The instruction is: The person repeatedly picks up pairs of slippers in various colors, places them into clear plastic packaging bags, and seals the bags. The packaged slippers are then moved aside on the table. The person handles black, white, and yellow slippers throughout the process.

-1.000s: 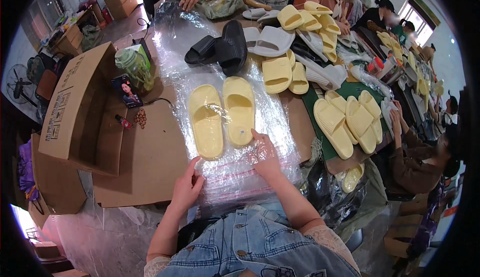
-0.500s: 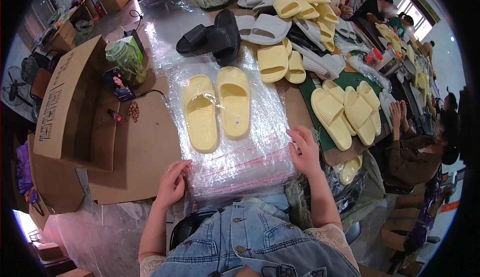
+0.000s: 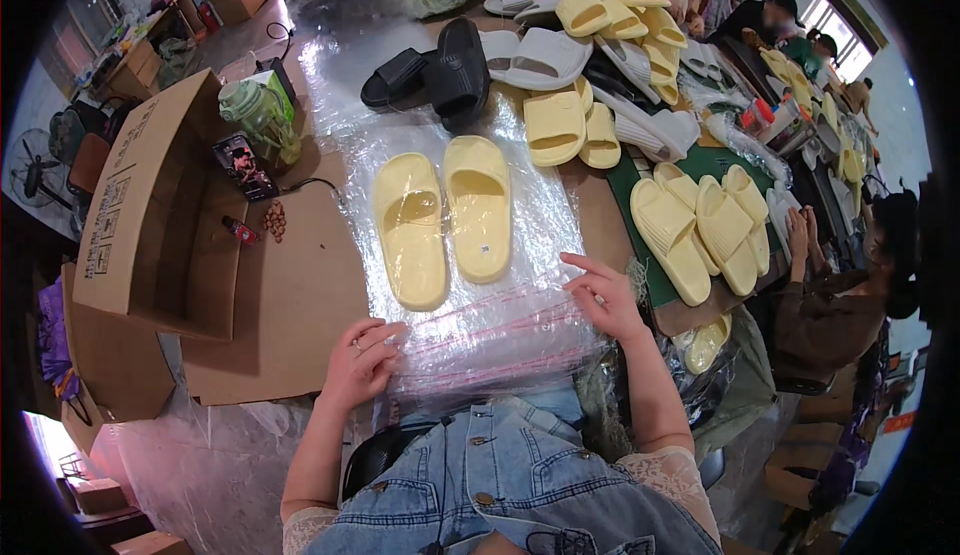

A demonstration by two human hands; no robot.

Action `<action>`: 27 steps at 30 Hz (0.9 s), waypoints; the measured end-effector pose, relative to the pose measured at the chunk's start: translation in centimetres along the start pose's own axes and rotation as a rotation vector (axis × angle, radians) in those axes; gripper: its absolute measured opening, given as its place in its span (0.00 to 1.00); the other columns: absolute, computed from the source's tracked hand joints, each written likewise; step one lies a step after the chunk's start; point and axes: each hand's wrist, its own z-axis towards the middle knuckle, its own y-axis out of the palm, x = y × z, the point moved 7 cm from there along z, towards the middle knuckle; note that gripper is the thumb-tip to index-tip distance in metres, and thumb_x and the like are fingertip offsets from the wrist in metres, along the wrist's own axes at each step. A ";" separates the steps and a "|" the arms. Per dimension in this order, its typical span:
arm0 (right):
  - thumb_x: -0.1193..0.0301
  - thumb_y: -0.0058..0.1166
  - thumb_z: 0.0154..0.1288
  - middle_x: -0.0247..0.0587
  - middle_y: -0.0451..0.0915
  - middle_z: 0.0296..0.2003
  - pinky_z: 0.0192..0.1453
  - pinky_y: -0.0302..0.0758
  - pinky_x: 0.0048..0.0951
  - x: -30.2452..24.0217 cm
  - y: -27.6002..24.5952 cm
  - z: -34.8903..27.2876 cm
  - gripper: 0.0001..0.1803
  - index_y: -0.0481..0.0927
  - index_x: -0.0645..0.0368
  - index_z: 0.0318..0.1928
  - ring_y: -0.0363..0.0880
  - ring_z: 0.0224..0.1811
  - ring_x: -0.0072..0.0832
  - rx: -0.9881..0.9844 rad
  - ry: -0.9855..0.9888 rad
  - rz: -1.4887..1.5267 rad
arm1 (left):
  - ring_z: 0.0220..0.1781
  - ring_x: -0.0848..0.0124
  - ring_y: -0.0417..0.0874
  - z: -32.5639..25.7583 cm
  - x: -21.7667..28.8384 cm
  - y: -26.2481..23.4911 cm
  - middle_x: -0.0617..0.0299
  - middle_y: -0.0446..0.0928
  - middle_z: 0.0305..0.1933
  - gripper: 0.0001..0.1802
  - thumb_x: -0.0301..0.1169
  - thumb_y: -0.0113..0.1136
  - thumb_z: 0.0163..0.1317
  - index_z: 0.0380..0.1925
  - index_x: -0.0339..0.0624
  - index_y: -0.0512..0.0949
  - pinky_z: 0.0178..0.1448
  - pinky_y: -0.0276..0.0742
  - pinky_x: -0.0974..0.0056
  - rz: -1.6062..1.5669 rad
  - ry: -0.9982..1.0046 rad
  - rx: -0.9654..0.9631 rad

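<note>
Two pale yellow slippers lie side by side on a stack of clear plastic bags (image 3: 545, 210): the left slipper (image 3: 415, 265) a little nearer me than the right slipper (image 3: 480, 240). At the left near edge of the stack is my left hand (image 3: 362, 363), its fingers loosely bent over the plastic and holding nothing visible. Over the stack's right edge rests my right hand (image 3: 608, 302), index finger stretched out and the others slightly curled. Neither hand touches the slippers. Pink lines cross the bags between my hands.
Black slippers (image 3: 458, 75), grey slippers (image 3: 550, 58) and more yellow slippers (image 3: 670, 235) lie beyond and to the right. On the left stand an open cardboard box (image 3: 140, 225), a green bottle (image 3: 262, 120) and a phone (image 3: 245, 167). A co-worker (image 3: 840, 305) sits at right.
My left hand has shifted right, further over the edge of the bags. My right hand's index finger has straightened toward the left. The slippers keep their place on the bags.
</note>
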 end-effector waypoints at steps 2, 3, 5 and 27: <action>0.75 0.62 0.61 0.40 0.87 0.50 0.36 0.78 0.28 1.0 0.2 -0.2 0.03 0.87 0.60 0.35 0.84 0.33 0.30 0.022 0.099 0.030 | 0.53 0.57 0.82 0.2 -0.7 0.3 0.61 0.86 0.50 0.07 0.23 0.70 0.53 0.31 0.44 0.81 0.57 0.78 0.57 -0.099 -0.035 0.026; 0.75 0.62 0.62 0.40 0.87 0.48 0.34 0.76 0.28 1.4 0.4 -0.1 0.04 0.87 0.60 0.35 0.83 0.32 0.30 0.021 0.140 0.013 | 0.50 0.57 0.83 0.3 -0.9 0.5 0.61 0.87 0.45 0.06 0.23 0.69 0.54 0.30 0.43 0.80 0.56 0.79 0.57 -0.148 -0.054 0.039; 0.74 0.61 0.63 0.40 0.87 0.43 0.31 0.73 0.29 2.1 0.8 0.1 0.04 0.86 0.61 0.34 0.81 0.29 0.30 0.069 0.197 0.010 | 0.46 0.57 0.83 0.6 -1.7 0.5 0.61 0.86 0.38 0.05 0.22 0.67 0.57 0.28 0.41 0.79 0.51 0.78 0.58 -0.194 -0.171 0.134; 0.65 0.63 0.66 0.46 0.66 0.73 0.81 0.55 0.49 -10.0 10.7 3.0 0.30 0.72 0.56 0.67 0.59 0.78 0.45 0.013 -0.213 -0.226 | 0.24 0.60 0.76 0.9 -5.5 4.5 0.53 0.72 0.21 0.18 0.33 0.58 0.72 0.23 0.36 0.73 0.32 0.70 0.56 -0.378 -0.674 0.380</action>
